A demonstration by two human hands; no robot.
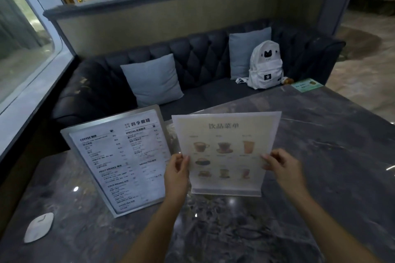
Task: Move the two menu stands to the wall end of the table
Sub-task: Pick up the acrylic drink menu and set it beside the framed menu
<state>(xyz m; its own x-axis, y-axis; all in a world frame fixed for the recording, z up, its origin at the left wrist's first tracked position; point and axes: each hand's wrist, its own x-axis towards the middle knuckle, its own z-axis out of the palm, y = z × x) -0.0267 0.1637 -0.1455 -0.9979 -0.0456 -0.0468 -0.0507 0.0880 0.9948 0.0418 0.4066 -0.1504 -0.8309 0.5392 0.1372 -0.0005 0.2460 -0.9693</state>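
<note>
Two menu stands are on the dark marble table (320,156). The text menu stand (119,160), white with black print in a silver frame, stands upright toward the left, near the window wall. To its right is the clear acrylic picture menu stand (226,134), cream with drink pictures. My left hand (177,168) grips its left edge and my right hand (282,164) grips its right edge. Its base appears to sit at or just above the tabletop; I cannot tell which.
A white leaf-shaped object (38,227) lies at the table's near left. A green card (306,85) lies at the far right corner. Behind the table is a dark sofa (203,60) with two grey cushions and a white backpack (265,66).
</note>
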